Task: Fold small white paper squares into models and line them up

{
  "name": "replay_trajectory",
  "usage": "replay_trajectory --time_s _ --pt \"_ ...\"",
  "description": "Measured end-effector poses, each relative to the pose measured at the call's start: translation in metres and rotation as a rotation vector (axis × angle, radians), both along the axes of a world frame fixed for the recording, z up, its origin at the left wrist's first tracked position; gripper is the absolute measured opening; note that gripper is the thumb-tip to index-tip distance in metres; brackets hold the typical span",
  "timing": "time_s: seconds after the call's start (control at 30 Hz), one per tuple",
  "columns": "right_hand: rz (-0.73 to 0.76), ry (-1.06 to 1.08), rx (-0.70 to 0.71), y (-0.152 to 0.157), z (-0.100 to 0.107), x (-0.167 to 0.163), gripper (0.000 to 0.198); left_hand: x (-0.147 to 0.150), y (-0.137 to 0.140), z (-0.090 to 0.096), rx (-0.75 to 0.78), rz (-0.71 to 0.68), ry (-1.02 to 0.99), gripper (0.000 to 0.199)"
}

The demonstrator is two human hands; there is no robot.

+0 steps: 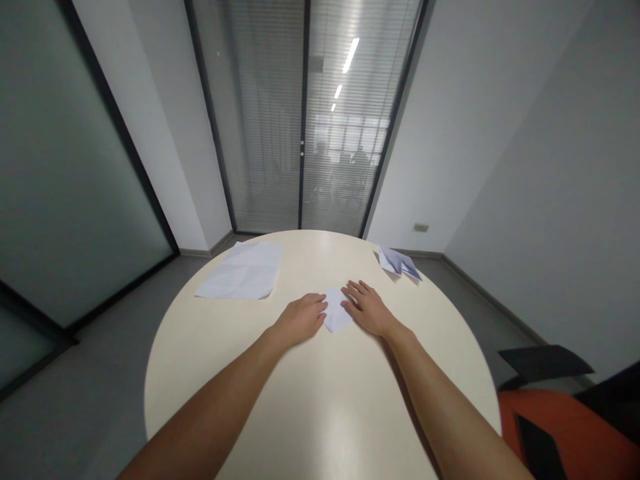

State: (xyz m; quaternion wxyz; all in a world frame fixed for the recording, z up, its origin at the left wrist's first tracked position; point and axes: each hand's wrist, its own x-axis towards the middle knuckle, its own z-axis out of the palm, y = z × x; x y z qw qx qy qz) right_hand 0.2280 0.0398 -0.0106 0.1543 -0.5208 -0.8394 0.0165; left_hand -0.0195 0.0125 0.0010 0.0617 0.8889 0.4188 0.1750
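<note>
A small folded piece of white paper lies on the round table between my two hands. My left hand holds its left edge, with the thumb low and the fingers bent over the paper. On the other side, my right hand rests with its fingers stretched out and spread, the fingertips touching the paper's right edge. Part of the paper's sides is hidden under the fingers.
A creased white sheet lies flat at the table's far left. Another folded paper piece stands partly raised near the far right edge of the cream table. An orange chair with black armrests is at the right.
</note>
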Motion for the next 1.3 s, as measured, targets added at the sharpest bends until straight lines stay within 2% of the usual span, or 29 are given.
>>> replay_trajectory --time_s 0.1,0.2,0.33,0.5,0.63,0.73,0.87,1.0,1.2,1.3 --pt "0.005 0.002 -0.018 -0.001 0.0 -0.002 0.052 0.0 0.0 0.001 -0.006 0.007 -0.005 0.035" --pt "-0.002 0.028 0.019 0.0 0.003 0.0 0.046 0.001 -0.001 0.003 -0.007 0.046 -0.004 0.033" --pt "0.092 0.129 0.077 -0.001 0.011 -0.001 0.04 0.002 -0.003 0.006 -0.006 0.127 0.012 0.03" --pt "0.222 0.245 -0.034 -0.009 0.016 -0.014 0.037 0.002 0.0 0.006 0.002 0.185 -0.007 0.028" --pt "0.205 0.245 -0.062 -0.009 0.015 -0.015 0.038 0.001 0.0 0.007 0.002 0.184 -0.021 0.033" --pt "0.22 0.214 -0.033 -0.007 0.014 -0.013 0.039 0.001 -0.001 0.009 0.008 0.19 -0.027 0.037" --pt "0.258 0.162 -0.025 -0.011 0.017 -0.017 0.049 0.001 -0.001 0.008 0.038 0.178 -0.016 0.036" --pt "0.223 0.14 -0.032 -0.012 0.017 -0.018 0.049 0.001 0.001 0.006 0.036 0.171 -0.02 0.034" --pt "0.047 0.077 0.03 -0.004 0.013 -0.009 0.043 0.001 0.002 0.005 0.042 0.163 -0.023 0.033" --pt "0.102 0.084 0.054 -0.006 0.014 -0.012 0.044 0.0 0.003 0.004 0.046 0.152 -0.038 0.033"
